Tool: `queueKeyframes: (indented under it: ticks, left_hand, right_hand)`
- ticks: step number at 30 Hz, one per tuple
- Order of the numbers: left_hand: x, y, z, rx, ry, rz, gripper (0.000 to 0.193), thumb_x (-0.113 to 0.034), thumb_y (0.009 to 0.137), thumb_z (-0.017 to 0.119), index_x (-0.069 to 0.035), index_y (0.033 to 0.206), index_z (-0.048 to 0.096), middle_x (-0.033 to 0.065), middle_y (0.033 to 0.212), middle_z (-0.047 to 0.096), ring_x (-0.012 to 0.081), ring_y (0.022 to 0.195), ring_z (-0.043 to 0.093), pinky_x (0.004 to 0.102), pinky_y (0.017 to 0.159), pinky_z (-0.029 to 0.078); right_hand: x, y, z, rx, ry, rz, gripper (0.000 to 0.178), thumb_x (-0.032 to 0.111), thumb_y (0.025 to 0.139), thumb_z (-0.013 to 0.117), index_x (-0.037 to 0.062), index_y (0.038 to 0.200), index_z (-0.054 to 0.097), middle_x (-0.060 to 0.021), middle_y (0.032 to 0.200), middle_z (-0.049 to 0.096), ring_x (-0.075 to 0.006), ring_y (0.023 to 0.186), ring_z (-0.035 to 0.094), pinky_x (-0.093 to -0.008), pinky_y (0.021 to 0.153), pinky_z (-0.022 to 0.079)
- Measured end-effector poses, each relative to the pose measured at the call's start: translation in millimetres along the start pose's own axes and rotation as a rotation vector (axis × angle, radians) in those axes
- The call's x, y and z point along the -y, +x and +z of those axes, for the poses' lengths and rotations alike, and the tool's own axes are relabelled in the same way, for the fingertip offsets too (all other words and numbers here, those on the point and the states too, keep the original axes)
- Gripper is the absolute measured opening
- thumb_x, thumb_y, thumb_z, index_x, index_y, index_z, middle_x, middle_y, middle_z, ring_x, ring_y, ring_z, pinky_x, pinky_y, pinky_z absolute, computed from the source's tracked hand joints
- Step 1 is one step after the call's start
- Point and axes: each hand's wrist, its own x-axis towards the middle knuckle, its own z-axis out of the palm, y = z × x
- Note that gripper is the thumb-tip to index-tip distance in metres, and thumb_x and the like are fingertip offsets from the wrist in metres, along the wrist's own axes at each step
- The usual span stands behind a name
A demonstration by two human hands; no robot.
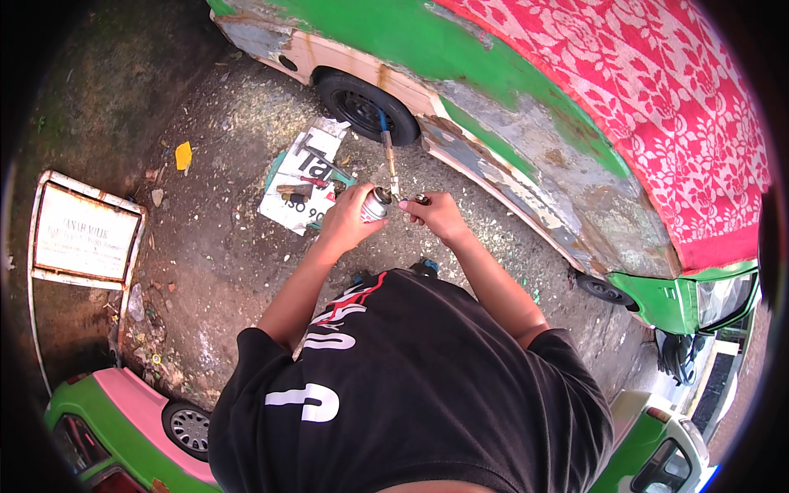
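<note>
My left hand (349,220) is wrapped around a small silver canister (376,204) with a red band, held out in front of my chest. My right hand (438,215) is pinched on a small dark fitting (421,200) right beside the canister's top. A thin metal rod with a blue handle (388,149) lies on the ground beyond them, pointing toward the van's wheel. Both forearms reach out from my black shirt.
A green van (526,156) with sanded, rusty panels and a red floral cloth (657,99) curves across the upper right, its black wheel (362,105) nearby. A printed sheet with tools (300,185) lies on gravel. A white framed sign (82,234) stands left. Another green and pink vehicle (123,419) is lower left.
</note>
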Motion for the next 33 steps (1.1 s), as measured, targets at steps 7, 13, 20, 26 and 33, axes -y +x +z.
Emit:
queueKeyframes:
  ticks: [7,13,20,26,33]
  left_hand:
    - [0.6,-0.7,2.9,-0.016,0.025,0.025,0.076,-0.032,0.073,0.087,-0.008,0.134,0.049,0.0166,0.120,0.062,0.0368,0.112,0.061,0.0453,0.090,0.052]
    - [3.7,-0.8,3.9,-0.042,0.015,0.062,0.076,-0.034,0.074,0.086,-0.009,0.135,0.049,0.0166,0.120,0.061,0.0373,0.112,0.061,0.0460,0.090,0.052]
    - [-0.7,-1.0,1.5,-0.024,0.001,0.026,0.076,-0.034,0.074,0.086,-0.008,0.134,0.049,0.0177,0.122,0.061,0.0376,0.113,0.061,0.0462,0.091,0.052]
    - [0.8,-2.4,2.7,-0.043,0.005,0.045,0.076,-0.034,0.073,0.087,-0.007,0.134,0.050,0.0178,0.122,0.061,0.0367,0.114,0.061,0.0452,0.091,0.053]
    - [7.0,-7.7,3.6,-0.049,-0.002,0.000,0.076,-0.033,0.073,0.087,-0.008,0.134,0.049,0.0162,0.121,0.061,0.0357,0.112,0.062,0.0440,0.089,0.053]
  right_hand:
    - [-4.9,3.7,-2.5,0.047,0.108,-0.005,0.032,0.029,0.086,0.079,0.0000,0.076,0.070,-0.0040,0.066,0.066,-0.0104,0.059,0.058,-0.0277,0.056,0.045]
    - [-3.0,2.7,-3.3,0.110,0.266,0.052,0.031,0.028,0.087,0.079,0.0009,0.076,0.069,-0.0040,0.068,0.066,-0.0108,0.059,0.056,-0.0274,0.055,0.042]
    - [-6.0,4.7,-4.2,0.120,0.271,0.061,0.031,0.029,0.087,0.079,0.0015,0.077,0.069,-0.0039,0.068,0.066,-0.0106,0.059,0.056,-0.0269,0.055,0.042]
    - [-7.5,4.6,-3.3,0.123,0.295,0.069,0.031,0.030,0.087,0.080,0.0019,0.078,0.069,-0.0035,0.068,0.065,-0.0102,0.058,0.055,-0.0265,0.053,0.041]
    - [-10.2,8.2,4.0,0.128,0.264,0.091,0.032,0.030,0.086,0.081,0.0029,0.076,0.067,-0.0025,0.067,0.064,-0.0098,0.057,0.053,-0.0268,0.053,0.040]
